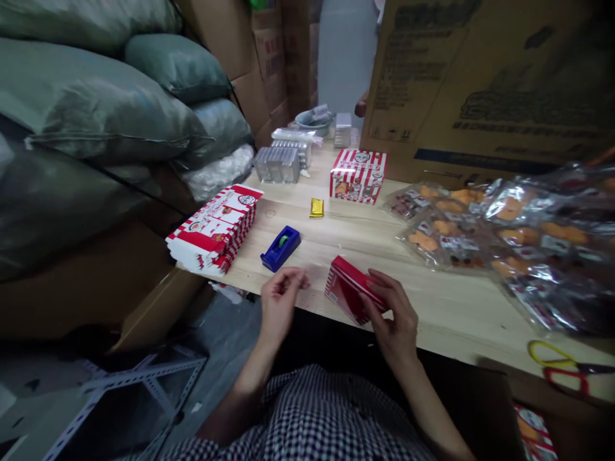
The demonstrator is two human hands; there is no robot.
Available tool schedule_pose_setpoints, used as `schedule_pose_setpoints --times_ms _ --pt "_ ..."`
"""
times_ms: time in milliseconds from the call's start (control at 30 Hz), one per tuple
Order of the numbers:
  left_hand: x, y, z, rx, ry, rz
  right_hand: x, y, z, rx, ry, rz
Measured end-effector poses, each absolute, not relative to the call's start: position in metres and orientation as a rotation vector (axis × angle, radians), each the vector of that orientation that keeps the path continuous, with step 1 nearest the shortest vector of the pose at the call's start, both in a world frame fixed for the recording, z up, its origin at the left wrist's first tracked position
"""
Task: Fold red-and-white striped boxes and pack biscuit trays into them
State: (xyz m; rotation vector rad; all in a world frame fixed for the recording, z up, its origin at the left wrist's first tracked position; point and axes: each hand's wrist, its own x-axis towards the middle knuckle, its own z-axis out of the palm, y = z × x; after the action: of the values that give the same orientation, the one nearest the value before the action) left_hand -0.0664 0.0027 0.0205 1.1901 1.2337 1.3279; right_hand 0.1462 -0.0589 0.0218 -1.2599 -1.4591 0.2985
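My right hand [394, 314] grips a small red carton [353, 285] with striped edges, thumb on the near side and fingers over the top. The carton is tilted at the table's front edge. To its left, my left hand [283, 291] is closed in a pinch, fingertips turned toward the carton but apart from it. Whatever lies between those fingertips is too small to make out. Just beyond the left hand sits a blue tape dispenser [281, 248] with a green roll core. A gold sachet [316, 207] lies farther back on the table.
Flattened red-and-white cartons [216, 227] are stacked at left; one formed box [358, 176] stands at back. Clear plastic cases [277, 165] sit behind. Bagged orange items [519, 234] cover the right side, near scissors [560, 365]. A large cardboard box [480, 89] walls the back right.
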Motion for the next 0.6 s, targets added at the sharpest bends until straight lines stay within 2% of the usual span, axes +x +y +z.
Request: schedule_pose_setpoints --times_ms 167,600 --pt "-0.005 -0.030 0.062 1.027 0.928 1.196 0.132 -0.061 0.025 -1.244 -1.439 0.292" --pt "0.007 -0.022 0.047 0.777 0.887 1.114 0.139 -0.064 0.024 -1.235 -1.555 0.362"
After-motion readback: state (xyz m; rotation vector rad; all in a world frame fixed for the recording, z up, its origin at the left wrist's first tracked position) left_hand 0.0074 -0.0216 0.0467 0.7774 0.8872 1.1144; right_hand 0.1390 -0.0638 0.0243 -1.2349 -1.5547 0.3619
